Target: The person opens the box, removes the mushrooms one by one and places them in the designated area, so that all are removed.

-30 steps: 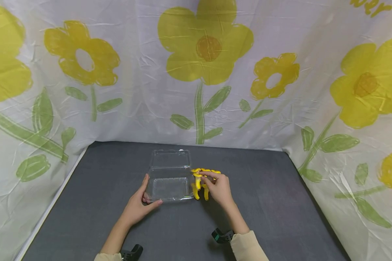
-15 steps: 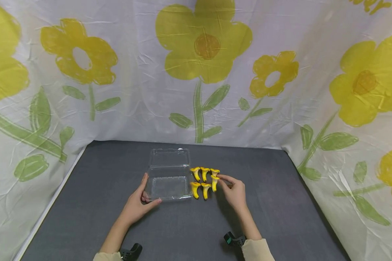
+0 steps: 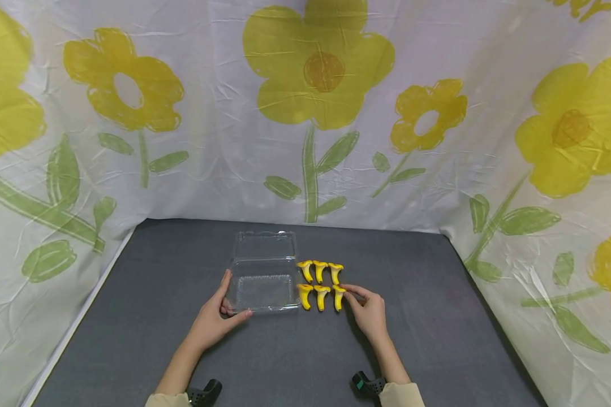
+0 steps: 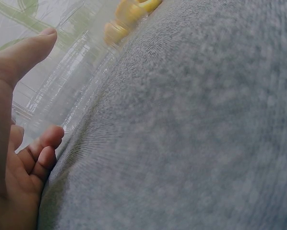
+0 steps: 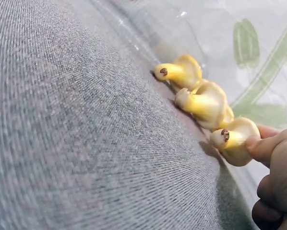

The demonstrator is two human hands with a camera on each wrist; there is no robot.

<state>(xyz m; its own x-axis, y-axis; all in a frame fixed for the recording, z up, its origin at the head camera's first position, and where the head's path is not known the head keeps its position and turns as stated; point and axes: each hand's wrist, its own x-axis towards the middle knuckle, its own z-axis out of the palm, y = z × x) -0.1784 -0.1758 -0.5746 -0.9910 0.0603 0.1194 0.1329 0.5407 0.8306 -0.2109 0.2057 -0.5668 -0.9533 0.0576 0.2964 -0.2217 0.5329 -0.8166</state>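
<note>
A clear plastic clamshell box (image 3: pixel 265 293) lies on the table with its lid (image 3: pixel 266 246) raised at the back. My left hand (image 3: pixel 213 321) holds its front left corner, thumb at the front edge and fingers along the left side. Right of the box are yellow trumpet-shaped mushrooms in two rows, caps toward the back. With thumb and index finger, my right hand (image 3: pixel 368 312) pinches the cap of the front right mushroom (image 3: pixel 338 298). In the right wrist view, that mushroom (image 5: pixel 235 140) appears to rest at the table surface, beside another front-row mushroom (image 5: pixel 206 104).
The dark grey table (image 3: pixel 285 362) extends around the box and mushrooms. A white curtain (image 3: pixel 209 169) printed with yellow flowers hangs behind and at both sides. Black straps with small devices sit on the left wrist (image 3: pixel 206 393) and right wrist (image 3: pixel 368 384).
My right hand has carried a mushroom from the left, past the back row, down to the front row's right end. My left hand has stayed at the box corner.
</note>
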